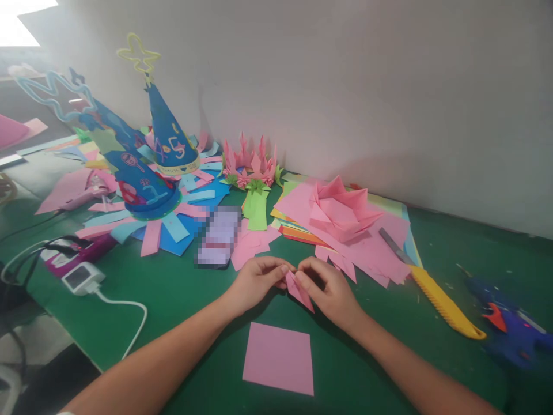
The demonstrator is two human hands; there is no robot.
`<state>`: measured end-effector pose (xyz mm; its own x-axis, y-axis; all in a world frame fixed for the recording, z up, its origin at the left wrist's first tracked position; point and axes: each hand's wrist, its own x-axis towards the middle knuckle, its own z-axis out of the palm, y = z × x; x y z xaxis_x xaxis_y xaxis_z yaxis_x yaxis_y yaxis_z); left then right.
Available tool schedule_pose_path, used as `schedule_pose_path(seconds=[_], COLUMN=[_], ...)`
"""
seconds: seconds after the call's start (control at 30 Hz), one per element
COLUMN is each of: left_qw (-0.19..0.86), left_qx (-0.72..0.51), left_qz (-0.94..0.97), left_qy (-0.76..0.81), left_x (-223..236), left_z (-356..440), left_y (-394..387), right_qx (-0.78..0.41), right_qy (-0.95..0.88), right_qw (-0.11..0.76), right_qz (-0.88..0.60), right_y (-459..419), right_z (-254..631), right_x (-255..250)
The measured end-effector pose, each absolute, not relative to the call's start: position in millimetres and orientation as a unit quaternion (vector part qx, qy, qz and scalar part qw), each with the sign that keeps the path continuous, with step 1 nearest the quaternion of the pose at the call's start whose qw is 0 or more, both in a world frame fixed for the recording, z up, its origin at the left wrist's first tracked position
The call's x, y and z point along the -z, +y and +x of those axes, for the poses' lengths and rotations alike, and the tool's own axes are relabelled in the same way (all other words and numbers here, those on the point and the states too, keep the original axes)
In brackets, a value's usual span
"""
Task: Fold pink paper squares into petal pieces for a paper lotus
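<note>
My left hand (259, 281) and my right hand (329, 288) meet over the middle of the green table. Between their thumbs and fingers they pinch a small folded piece of pink paper (301, 294), its pointed end hanging down toward the right. Part of the paper is hidden by my fingers. Just below, a flat pink paper square (279, 360) lies on the table. Beyond my hands are pink paper scraps (254, 242) and a folded pink paper flower (341, 210) resting on a stack of coloured paper.
Rightward lie a yellow utility knife (444, 302) with its blade out and a blue glue gun (518, 325). A phone (219, 236), a pink paper crown (250, 164), decorated blue cone hats (166, 127), and a purple power strip (78, 253) with cables stand left and behind. A wall (367, 86) bounds the back.
</note>
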<state>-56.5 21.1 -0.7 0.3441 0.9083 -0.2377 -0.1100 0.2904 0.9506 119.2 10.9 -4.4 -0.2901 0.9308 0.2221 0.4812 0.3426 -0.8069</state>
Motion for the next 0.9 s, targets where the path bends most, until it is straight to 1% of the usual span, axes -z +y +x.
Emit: schedule_pose_path(seconds=[0.1, 0.27, 0.4, 0.63, 0.9], left_qw=[0.659, 0.689, 0.688, 0.676, 0.686], left_qx=[-0.385, -0.372, -0.382, -0.404, -0.390], left_qz=[0.493, 0.459, 0.443, 0.434, 0.425], left_qy=[0.418, 0.420, 0.430, 0.437, 0.443], left_x=[-1.6, -4.3, -4.8, -5.6, -1.1], left_z=[-57.7, -58.3, -57.7, -54.2, -54.0], left_y=[20.8, 21.2, 21.6, 19.6, 22.5], right_qx=[-0.327, -0.357, -0.384, -0.403, -0.406], right_qy=[-0.749, -0.731, -0.718, -0.700, -0.690], right_qw=[0.331, 0.326, 0.318, 0.332, 0.339], right_qz=[-0.472, -0.483, -0.486, -0.487, -0.493], right_y=[11.2, 11.0, 11.4, 12.4, 11.8], right_z=[118.4, 117.4, 115.8, 114.5, 115.1], right_x=[4.5, 4.2, 3.3, 4.5, 5.9])
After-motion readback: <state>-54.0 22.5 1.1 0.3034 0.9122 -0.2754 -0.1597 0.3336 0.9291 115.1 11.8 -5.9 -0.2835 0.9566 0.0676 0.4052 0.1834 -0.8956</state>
